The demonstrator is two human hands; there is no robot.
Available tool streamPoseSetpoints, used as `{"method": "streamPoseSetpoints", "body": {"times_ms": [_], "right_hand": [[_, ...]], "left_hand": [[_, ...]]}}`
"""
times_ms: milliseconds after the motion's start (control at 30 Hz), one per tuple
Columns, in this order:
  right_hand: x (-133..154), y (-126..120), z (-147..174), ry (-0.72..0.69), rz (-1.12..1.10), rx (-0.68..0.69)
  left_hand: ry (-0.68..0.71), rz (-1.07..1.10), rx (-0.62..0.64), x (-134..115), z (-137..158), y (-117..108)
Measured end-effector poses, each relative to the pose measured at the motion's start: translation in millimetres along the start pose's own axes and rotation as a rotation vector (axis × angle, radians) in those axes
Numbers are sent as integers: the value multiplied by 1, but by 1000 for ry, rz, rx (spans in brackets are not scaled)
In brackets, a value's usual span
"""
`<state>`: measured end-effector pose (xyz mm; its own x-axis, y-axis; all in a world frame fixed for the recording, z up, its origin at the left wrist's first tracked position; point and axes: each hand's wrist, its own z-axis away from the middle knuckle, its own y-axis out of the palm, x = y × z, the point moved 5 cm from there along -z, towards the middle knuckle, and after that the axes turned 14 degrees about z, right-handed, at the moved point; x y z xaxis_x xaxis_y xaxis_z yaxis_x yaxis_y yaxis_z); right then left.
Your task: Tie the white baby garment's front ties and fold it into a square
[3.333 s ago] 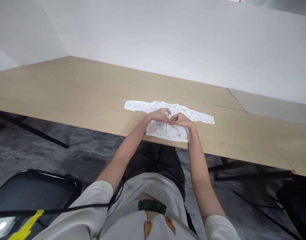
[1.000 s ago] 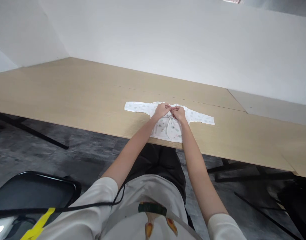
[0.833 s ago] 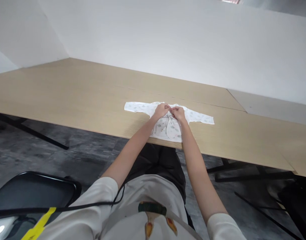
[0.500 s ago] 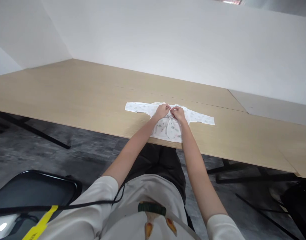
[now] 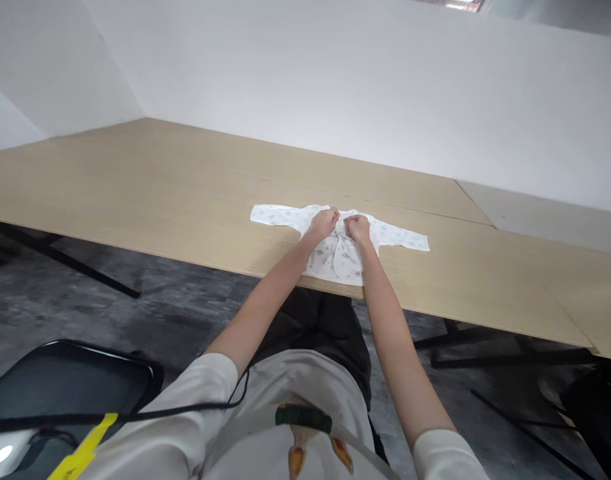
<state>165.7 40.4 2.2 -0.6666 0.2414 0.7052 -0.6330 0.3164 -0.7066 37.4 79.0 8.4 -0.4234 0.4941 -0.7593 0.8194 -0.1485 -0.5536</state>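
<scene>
A small white baby shirt point(image 5: 392, 235) with a faint printed pattern lies flat on the wooden table point(image 5: 160, 193), sleeves spread left and right, its hem at the near edge. My left hand point(image 5: 324, 222) and my right hand point(image 5: 358, 227) sit close together on the chest, near the neckline. Both pinch the front opening of the shirt with fingers curled. What the fingertips hold is too small to make out.
The light wooden table runs wide to both sides, with a white wall behind it. A black folding chair point(image 5: 70, 383) stands at my lower left. Black table legs point(image 5: 60, 257) cross the grey floor below.
Both hands moved from the middle of the shirt front up toward the neckline. In the last second they stay nearly still there.
</scene>
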Motion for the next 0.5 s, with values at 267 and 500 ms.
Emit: {"method": "streamPoseSetpoints", "body": {"times_ms": [267,500], "right_hand": [[16,-11,12,-188,212,-81],[15,-14,38,-213,403,44]], "left_hand": [[-28,-127,129,-8,16,-14],[135,116,261,-11,33,-12]]}}
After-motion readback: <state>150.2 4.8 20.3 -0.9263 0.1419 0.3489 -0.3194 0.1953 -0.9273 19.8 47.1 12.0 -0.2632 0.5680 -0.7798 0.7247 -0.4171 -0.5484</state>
